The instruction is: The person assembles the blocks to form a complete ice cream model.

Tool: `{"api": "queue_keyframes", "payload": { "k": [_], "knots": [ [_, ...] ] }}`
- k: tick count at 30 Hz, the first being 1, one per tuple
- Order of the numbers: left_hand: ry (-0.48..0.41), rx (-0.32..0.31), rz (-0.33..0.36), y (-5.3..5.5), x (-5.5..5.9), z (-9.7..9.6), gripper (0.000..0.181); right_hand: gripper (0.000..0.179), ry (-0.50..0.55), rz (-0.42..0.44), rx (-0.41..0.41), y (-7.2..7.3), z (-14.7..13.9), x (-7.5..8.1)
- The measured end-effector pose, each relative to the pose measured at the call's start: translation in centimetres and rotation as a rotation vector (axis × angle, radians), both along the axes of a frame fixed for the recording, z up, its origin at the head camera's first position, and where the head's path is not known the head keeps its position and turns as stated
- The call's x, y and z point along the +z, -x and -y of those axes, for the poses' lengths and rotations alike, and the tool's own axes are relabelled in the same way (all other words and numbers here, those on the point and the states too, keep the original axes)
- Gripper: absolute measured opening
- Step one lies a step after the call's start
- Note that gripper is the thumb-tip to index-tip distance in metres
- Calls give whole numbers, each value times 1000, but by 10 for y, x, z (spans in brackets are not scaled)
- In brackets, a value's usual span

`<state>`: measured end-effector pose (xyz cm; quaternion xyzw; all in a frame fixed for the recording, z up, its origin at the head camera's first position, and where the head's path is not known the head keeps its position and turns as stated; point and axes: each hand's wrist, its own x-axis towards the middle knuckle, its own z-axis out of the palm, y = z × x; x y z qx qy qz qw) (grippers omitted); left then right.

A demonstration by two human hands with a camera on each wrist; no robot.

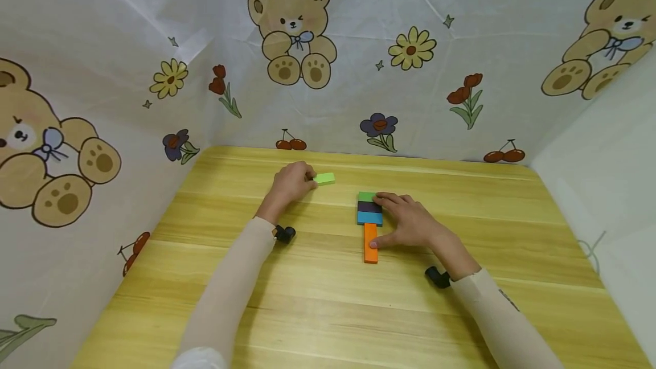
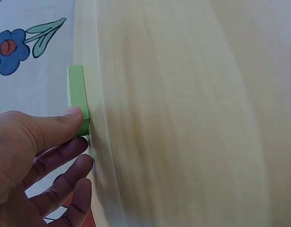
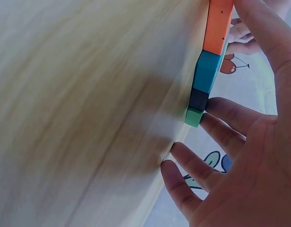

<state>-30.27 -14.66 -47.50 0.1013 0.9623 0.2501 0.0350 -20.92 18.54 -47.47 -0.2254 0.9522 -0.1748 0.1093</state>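
Note:
My left hand (image 1: 293, 182) pinches a light green block (image 1: 325, 179) by one end, thumb on its face in the left wrist view, the other fingers loosely bent below. Right of it, a green block (image 1: 366, 196), a dark block (image 1: 368, 206) and a blue block (image 1: 369, 218) lie crosswise in a row, side by side. An orange block (image 1: 370, 252) runs lengthwise from the blue one toward me. Spread over this row's right side is my right hand (image 1: 412, 224). Its thumb touches the orange block, and fingertips rest by the green and dark ones.
The blocks lie on a wood-grain table (image 1: 328, 312). A white sheet printed with bears and flowers (image 1: 353, 61) hangs along the back and left edges, with a plain white wall (image 1: 615, 175) at the right. Black wrist cameras sit under both wrists.

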Motion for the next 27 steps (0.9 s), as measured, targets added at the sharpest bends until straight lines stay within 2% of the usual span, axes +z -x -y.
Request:
{"api": "queue_keyframes", "payload": {
  "k": [12,20,27],
  "knots": [
    [28,-50,-9,9,4,-30,31,118,25,-9,2,-2,-1,1],
    [101,-99,-16,16,9,-52,26,119,16,-11,-7,-1,0,1],
    [121,-135,-21,19,7,-67,19,118,23,-2,-8,-2,0,1]
  ]
}}
